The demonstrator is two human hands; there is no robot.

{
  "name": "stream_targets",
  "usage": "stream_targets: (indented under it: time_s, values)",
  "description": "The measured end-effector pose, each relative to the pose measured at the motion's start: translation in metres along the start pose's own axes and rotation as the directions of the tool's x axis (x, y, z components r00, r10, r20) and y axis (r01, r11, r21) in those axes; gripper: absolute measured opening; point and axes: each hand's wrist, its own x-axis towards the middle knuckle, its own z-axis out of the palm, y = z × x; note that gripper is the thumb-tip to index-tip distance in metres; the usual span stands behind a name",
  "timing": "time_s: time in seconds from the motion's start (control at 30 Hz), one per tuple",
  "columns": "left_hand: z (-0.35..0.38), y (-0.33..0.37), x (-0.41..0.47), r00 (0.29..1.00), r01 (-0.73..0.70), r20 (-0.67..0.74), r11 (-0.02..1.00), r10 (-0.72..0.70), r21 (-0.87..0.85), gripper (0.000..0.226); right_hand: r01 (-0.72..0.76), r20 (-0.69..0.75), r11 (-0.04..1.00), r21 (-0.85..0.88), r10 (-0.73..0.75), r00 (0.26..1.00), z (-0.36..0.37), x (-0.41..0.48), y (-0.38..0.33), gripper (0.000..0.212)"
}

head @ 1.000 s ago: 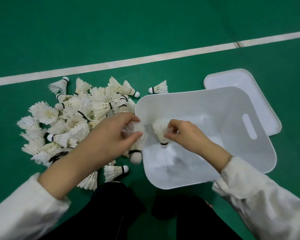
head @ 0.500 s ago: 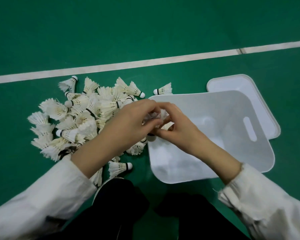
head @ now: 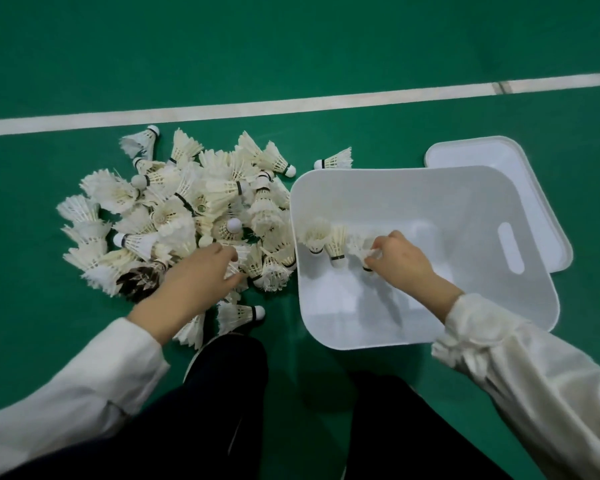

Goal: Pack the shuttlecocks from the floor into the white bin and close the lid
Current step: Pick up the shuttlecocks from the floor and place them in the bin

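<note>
A heap of several white feather shuttlecocks (head: 187,209) lies on the green floor, left of the open white bin (head: 465,199). Inside the bin, two shuttlecocks (head: 326,237) stand cork down near its left wall. My right hand (head: 400,261) is inside the bin and pinches a third shuttlecock (head: 361,249) by its feathers beside them. My left hand (head: 201,275) reaches down onto the near edge of the heap, fingers curled over a shuttlecock (head: 238,266) there. The bin's lid (head: 520,161) lies flat on the floor behind the bin at the right.
A white court line (head: 291,105) runs across the floor beyond the heap. One dark-feathered shuttlecock (head: 137,278) sits at the heap's near left. Single shuttlecocks lie apart at the bin's far corner (head: 335,161) and near my knees (head: 239,315). My dark trousers (head: 229,393) fill the bottom.
My hands met over the bin's left rim, then parted. The right hand went down into the bin with a shuttlecock; the left went back to the heap. Two shuttlecocks now stand in the bin.
</note>
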Motion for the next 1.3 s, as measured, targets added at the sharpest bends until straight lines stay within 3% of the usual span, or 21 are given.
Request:
stream_targets:
  time_s: [0.1,0.23,0.37,0.53,0.7,0.83,0.9,1.03,1.13,1.23,1.3]
  values:
    - [0.022,0.001,0.002,0.997,-0.037,0.062,0.999,0.035,0.027,0.038,0.009,0.044,1.0,-0.024,-0.008,0.999,-0.003,-0.001,-0.001,0.04]
    - [0.041,-0.003,0.007,0.993,-0.052,0.108,0.998,0.05,0.023,0.037,0.172,-0.073,0.983,-0.07,-0.177,0.981,-0.026,-0.031,-0.025,0.035]
    - [0.053,-0.01,0.009,0.997,-0.063,0.052,0.998,0.061,0.031,0.033,0.493,-0.134,0.868,-0.061,-0.497,0.857,-0.058,-0.079,-0.085,0.021]
    - [0.057,-0.023,-0.003,0.99,-0.108,-0.099,0.994,0.104,-0.036,0.019,0.691,0.028,0.707,-0.149,-0.696,0.717,-0.037,-0.099,-0.152,0.023]
    - [0.034,-0.045,-0.02,0.945,-0.14,-0.319,0.968,0.069,-0.206,0.014,0.504,0.181,0.86,-0.082,-0.485,0.856,0.039,-0.067,-0.182,0.023]
    - [0.036,-0.056,-0.025,0.948,-0.172,-0.306,0.951,0.09,-0.256,0.015,0.325,0.136,0.945,0.017,-0.325,0.936,0.073,-0.035,-0.191,0.022]
    - [0.046,-0.058,-0.022,0.964,-0.179,-0.239,0.953,0.12,-0.243,0.026,0.184,0.121,0.967,0.174,-0.206,0.971,0.081,-0.021,-0.191,0.026]
    - [0.064,-0.053,-0.015,0.992,-0.106,-0.083,0.974,0.091,-0.202,0.041,-0.012,0.092,0.868,0.497,-0.038,0.995,0.095,-0.003,-0.195,0.028]
    - [0.068,-0.045,-0.013,0.993,-0.089,-0.095,0.985,0.076,-0.15,0.038,-0.105,0.093,0.748,0.655,0.058,0.994,0.098,0.008,-0.199,0.026]
    - [0.067,-0.046,-0.009,0.983,-0.169,-0.091,0.98,0.159,-0.105,0.03,-0.195,0.134,0.61,0.768,0.144,0.98,0.095,0.013,-0.201,0.015]
    - [0.063,-0.051,-0.009,0.964,-0.232,-0.159,0.966,0.213,-0.117,0.026,-0.205,0.144,0.525,0.826,0.155,0.977,0.089,0.01,-0.204,0.005]
